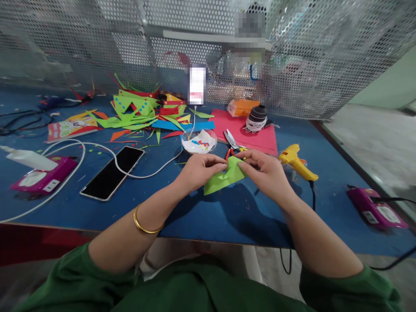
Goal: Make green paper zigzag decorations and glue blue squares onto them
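A piece of light green paper (224, 181) with a notch or fold in its upper edge is held over the blue table in front of me. My left hand (202, 171) pinches its left part between thumb and fingers. At its right upper corner, my right hand (264, 169) pinches it the same way. Just beyond the paper lie open scissors (230, 138) with red handles, partly hidden by my right hand. Behind my left hand stands a clear bowl (199, 142) with white paper and small coloured bits.
Green paper scraps (133, 106) pile up at back left. A black phone (112, 173) and purple power strip (45, 175) lie left. Red sheets (260, 141), a spool (256, 117) and a yellow glue gun (297, 161) are right. A lit phone (196, 84) leans against the mesh.
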Action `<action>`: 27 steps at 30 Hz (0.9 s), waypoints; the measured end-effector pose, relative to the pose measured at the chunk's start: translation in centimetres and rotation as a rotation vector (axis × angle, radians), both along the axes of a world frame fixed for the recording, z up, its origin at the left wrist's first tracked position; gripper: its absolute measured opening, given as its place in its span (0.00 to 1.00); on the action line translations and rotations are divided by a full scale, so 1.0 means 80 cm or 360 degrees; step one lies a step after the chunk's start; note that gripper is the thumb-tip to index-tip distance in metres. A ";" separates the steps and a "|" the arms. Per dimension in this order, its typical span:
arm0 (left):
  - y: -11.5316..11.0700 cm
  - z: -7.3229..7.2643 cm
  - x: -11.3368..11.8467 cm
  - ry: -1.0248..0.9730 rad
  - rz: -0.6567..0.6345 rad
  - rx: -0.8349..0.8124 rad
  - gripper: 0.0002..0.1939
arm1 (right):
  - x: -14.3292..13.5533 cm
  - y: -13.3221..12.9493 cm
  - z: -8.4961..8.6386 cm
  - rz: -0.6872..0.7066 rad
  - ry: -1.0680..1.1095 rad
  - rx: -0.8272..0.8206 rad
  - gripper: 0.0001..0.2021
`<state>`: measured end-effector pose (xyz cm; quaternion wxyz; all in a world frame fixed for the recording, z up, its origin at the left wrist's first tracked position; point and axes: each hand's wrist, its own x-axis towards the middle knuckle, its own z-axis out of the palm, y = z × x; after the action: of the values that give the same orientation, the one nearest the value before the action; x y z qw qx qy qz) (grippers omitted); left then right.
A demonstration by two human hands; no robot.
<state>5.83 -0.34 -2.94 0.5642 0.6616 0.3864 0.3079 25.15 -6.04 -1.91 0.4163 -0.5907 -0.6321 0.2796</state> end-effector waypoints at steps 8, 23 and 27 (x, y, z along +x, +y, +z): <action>-0.006 0.002 0.001 0.0107 0.0113 0.0183 0.14 | -0.012 -0.004 -0.008 -0.0145 0.0104 0.0040 0.13; -0.005 0.003 0.002 -0.0185 0.0150 -0.0225 0.14 | 0.042 -0.007 0.017 -0.0314 -0.0418 0.0196 0.19; -0.007 0.005 0.001 -0.0218 0.0148 -0.0312 0.14 | 0.138 -0.010 0.015 -0.0637 -0.1489 0.0118 0.16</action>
<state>5.89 -0.88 -2.54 0.6362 0.5621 0.4055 0.3390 36.17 -6.85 -0.69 0.1548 -0.7470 -0.6348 -0.1225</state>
